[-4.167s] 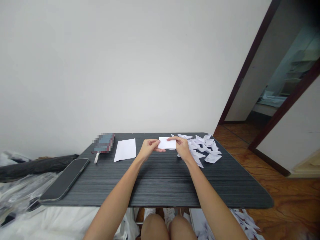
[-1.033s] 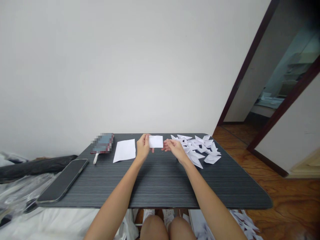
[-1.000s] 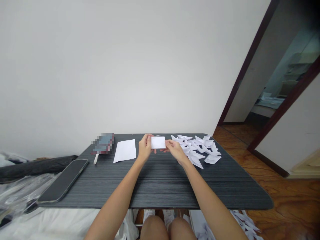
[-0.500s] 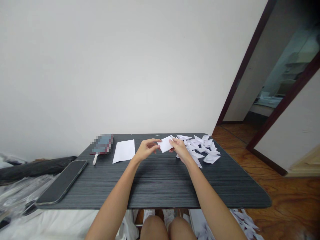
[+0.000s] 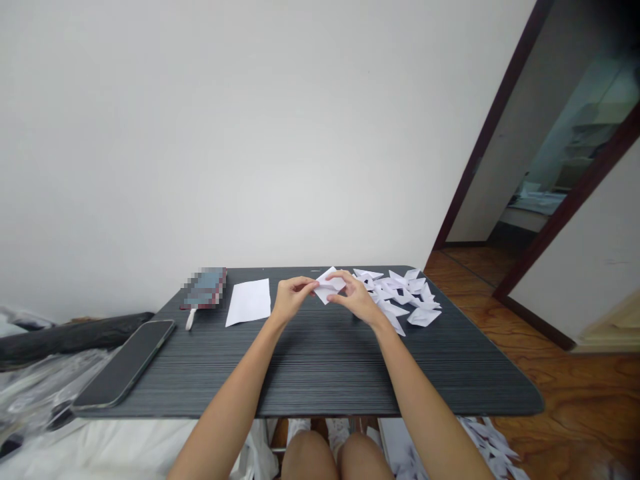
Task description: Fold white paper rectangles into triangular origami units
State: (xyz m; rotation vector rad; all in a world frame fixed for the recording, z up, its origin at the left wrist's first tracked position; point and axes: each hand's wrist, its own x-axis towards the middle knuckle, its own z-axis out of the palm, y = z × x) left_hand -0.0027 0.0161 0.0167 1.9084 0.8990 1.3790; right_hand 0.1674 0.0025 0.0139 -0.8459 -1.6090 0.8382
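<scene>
A small folded piece of white paper (image 5: 329, 291) is held up above the dark table between both hands. My left hand (image 5: 294, 296) pinches its left corner between thumb and fingers. Around its right side curves my right hand (image 5: 354, 297), thumb at the lower edge and fingers at the upper edge. The folded paper stands partly opened, with a crease across its middle. Just right of my right hand lies a pile of folded white paper boats (image 5: 400, 293). A flat white sheet of paper (image 5: 249, 303) lies left of my left hand.
The dark table (image 5: 320, 380) stands against a white wall. At its left are a phone (image 5: 125, 363) and a blurred-out item (image 5: 205, 288) with a white strap. More folded papers (image 5: 490, 443) lie below the right front edge. A doorway opens at the right.
My left hand has closed onto the paper's left corner. My right hand has shifted its grip to the edges, and the paper has turned and opened a little.
</scene>
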